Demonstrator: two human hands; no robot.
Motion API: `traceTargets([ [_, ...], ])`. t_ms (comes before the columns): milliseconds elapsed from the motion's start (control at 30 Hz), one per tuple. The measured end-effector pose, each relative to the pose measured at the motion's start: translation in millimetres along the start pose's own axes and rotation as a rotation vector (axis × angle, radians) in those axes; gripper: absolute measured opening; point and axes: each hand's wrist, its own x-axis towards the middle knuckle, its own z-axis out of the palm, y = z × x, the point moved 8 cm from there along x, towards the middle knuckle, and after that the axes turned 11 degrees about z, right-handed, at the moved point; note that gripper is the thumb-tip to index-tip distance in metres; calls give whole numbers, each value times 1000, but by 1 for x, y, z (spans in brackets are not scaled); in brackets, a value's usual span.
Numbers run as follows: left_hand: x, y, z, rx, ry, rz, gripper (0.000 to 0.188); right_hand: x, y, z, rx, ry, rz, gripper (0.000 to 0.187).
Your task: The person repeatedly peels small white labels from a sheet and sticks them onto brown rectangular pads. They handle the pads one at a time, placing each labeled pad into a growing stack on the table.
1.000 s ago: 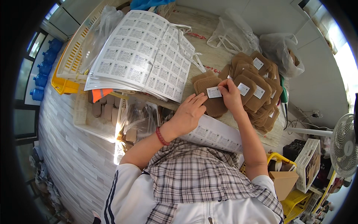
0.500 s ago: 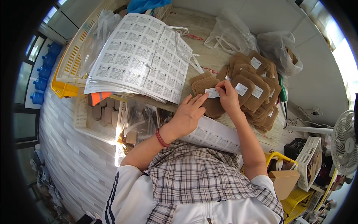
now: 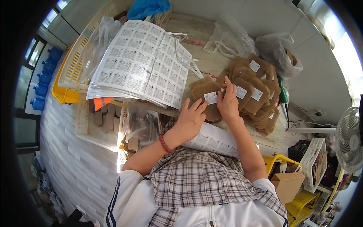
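Note:
A white label (image 3: 211, 97) lies flat on a brown textured pad (image 3: 199, 90) at the near left of a pile. My left hand (image 3: 189, 120), with a red bracelet at the wrist, is open, its fingers stretched to the label's left edge. My right hand (image 3: 228, 104) is open just right of the label, its fingers extended over the pads. Neither holds anything. More brown pads (image 3: 246, 85) with white labels are heaped to the right. Below my hands a curled label sheet (image 3: 213, 140) rests against my plaid apron.
A thick stack of label sheets (image 3: 132, 56) lies left on the table. Clear plastic bags (image 3: 230, 36) stand at the back. A green-handled tool (image 3: 283, 90) hangs by the right edge. Crates (image 3: 77, 56) flank the left; a fan (image 3: 349, 138) and cardboard box (image 3: 287, 185) are right.
My right hand has let go of the label and opened its fingers, shifting slightly right. The label now lies flat on the pad. My left hand has drawn back slightly toward me.

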Motion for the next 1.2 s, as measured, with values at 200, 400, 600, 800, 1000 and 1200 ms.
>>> traceTargets([
  [200,-2,0,1,-5,-43,-14,9,16,27,3,104,-27,151,17],
  [400,-6,-1,3,-15,-31,-10,11,18,29,-1,336,-19,214,10],
  [600,-12,1,1,-45,-13,-29,11,15,32,-21,694,-36,314,9],
  [800,-12,4,2,-55,-39,-5,11,34,51,-87,740,150,210,7],
  [1000,-15,8,-10,-105,102,25,6,7,-5,-149,-87,610,-155,14],
  [1200,-23,2,-24,-319,173,-65,6,-94,-35,-35,60,-363,-120,27],
])
